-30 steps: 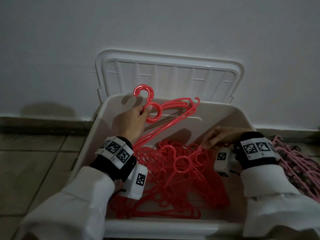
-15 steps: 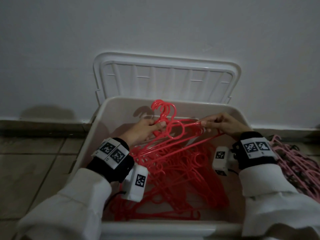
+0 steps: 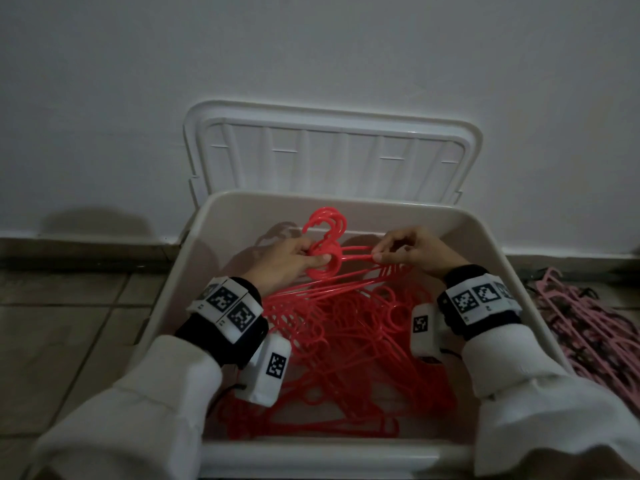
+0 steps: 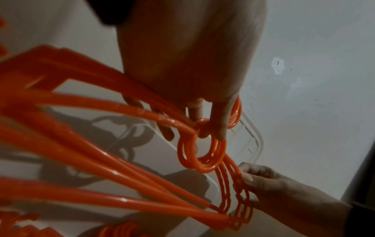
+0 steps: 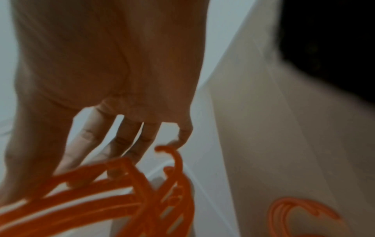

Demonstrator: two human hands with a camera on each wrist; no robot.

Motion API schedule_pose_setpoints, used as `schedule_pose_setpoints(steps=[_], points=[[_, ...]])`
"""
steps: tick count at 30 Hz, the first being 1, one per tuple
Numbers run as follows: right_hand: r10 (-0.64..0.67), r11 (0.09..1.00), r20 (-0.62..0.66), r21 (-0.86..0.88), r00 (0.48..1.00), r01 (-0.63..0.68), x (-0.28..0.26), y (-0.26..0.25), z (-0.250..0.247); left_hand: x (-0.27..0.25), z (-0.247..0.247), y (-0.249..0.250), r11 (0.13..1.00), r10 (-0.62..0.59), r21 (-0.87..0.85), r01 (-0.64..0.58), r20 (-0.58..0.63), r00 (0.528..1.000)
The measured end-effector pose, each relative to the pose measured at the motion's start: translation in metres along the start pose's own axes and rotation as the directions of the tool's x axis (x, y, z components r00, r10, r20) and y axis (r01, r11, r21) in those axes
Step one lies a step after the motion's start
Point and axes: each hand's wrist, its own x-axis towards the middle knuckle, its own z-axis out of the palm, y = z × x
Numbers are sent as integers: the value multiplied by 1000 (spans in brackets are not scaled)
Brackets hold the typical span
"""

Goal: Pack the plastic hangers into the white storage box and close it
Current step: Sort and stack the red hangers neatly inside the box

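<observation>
Head view: the left hand [image 3: 287,259] grips a bunch of red hangers [image 3: 327,252] at the necks, inside the white box [image 3: 519,271] toward 12 o'clock; the right hand [image 3: 412,251] pinches their arms at 3 o'clock. More lie below.

Left wrist view: fingers [image 4: 220,120] curl around the rings.

Right wrist view – blurred, fingers [image 5: 81,144] on hanger ends.

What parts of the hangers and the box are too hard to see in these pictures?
- Head view: the left hand covers the necks of the held red hangers.
- Head view: the pink hangers run off the right edge.
- Head view: the sleeves hide the white box's front corners.
- Right wrist view: motion blur smears the right hand, so its grip is unclear.
</observation>
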Motion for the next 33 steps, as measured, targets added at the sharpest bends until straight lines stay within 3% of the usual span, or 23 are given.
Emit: schedule_pose_setpoints(steps=[4, 8, 11, 15, 17, 21, 24, 26, 29, 33], points=[[15, 996, -3, -91, 1000, -15, 4, 3, 5, 4, 2, -2, 999, -45, 11, 45, -14, 999], [99, 922, -110, -364, 989, -133, 9, 10, 7, 5, 0, 0, 995, -60, -84, 52, -92, 994], [149, 860, -154, -468, 977, -205, 8, 9, 12, -1, -5, 4, 994, -63, 79, 78, -183, 981], [394, 726, -82, -584, 915, -364, 3, 10, 19, -8, -11, 8, 975, -74, 167, 143, -365, 928], [488, 651, 10, -671, 873, -356, 1, 12, 29, -7, -14, 8, 965, -111, 170, 202, -433, 895], [463, 724, 197, -646, 864, -241, 7, 17, 69, -5, -16, 7, 954, -113, 200, 226, -458, 882], [511, 711, 348, -685, 786, -159, 9, 24, 102, -4, -15, 6, 953, -115, 208, 219, -422, 899], [509, 723, 386, -676, 769, -139, 7, 34, 119, -2, -15, 4, 949, -111, 226, 220, -415, 903], [453, 747, 391, -657, 801, -102, 7, 44, 129, -1, -16, 2, 955, -97, 217, 202, -415, 905], [343, 881, 415, -453, 843, -135, 10, 36, 115, -2, -17, 3, 962, -65, 220, 163, -395, 917]])
